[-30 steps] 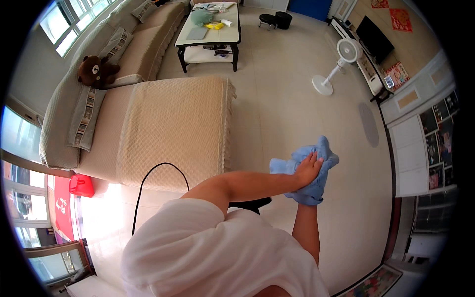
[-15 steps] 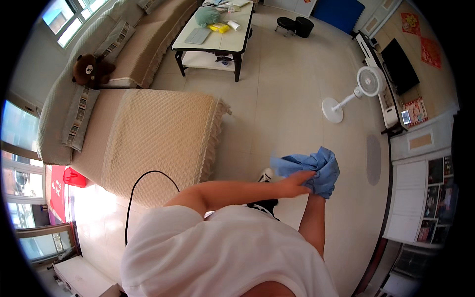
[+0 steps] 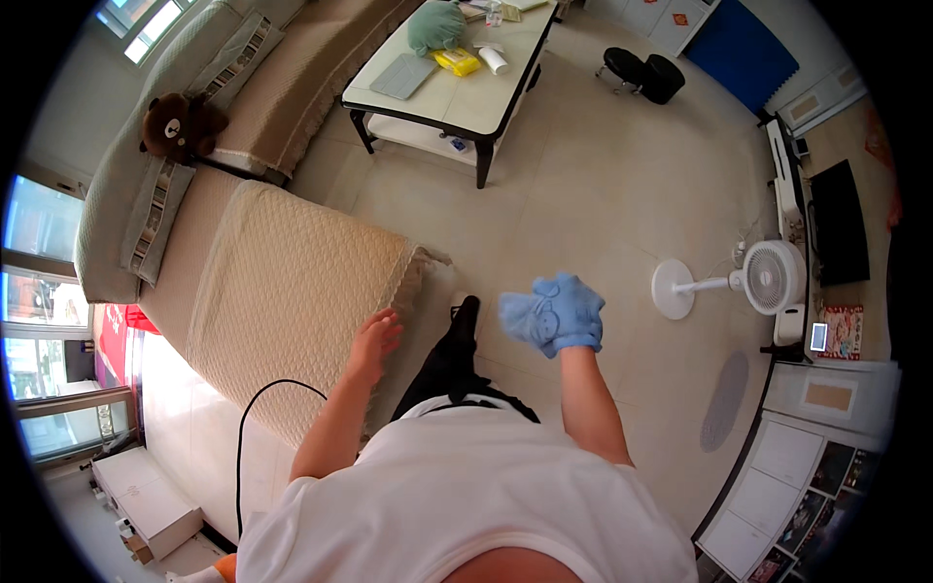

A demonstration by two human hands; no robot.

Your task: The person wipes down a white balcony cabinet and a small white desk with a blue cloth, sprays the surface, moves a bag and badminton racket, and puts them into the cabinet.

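Note:
My left hand [image 3: 377, 342] is raised beside the near corner of the cream quilted sofa cover [image 3: 311, 262], its fingers apart and nothing in it. A blue cloth covering, like a mitt [image 3: 571, 313], encloses my right hand down to the wrist, where its edge sits round the arm. Faint drawn lines show on the fabric, and a loose part of it sticks out to the left. The fingers of that hand are hidden inside, so their pose does not show. The mitt is held out in front of me, above the tiled floor.
Ahead stands a low table [image 3: 525, 83] with a green plush cushion [image 3: 435, 27], a grey laptop [image 3: 403, 76] and a yellow packet [image 3: 457, 62]. A white fan [image 3: 773, 277] is at the right, near a grey oval mat [image 3: 724, 400]. A black cable [image 3: 241, 457] loops at my left.
My left hand has come off the blue cloth and swung left toward the sofa. The mitt now covers my right hand and has shifted left. The view has turned, and I have stepped.

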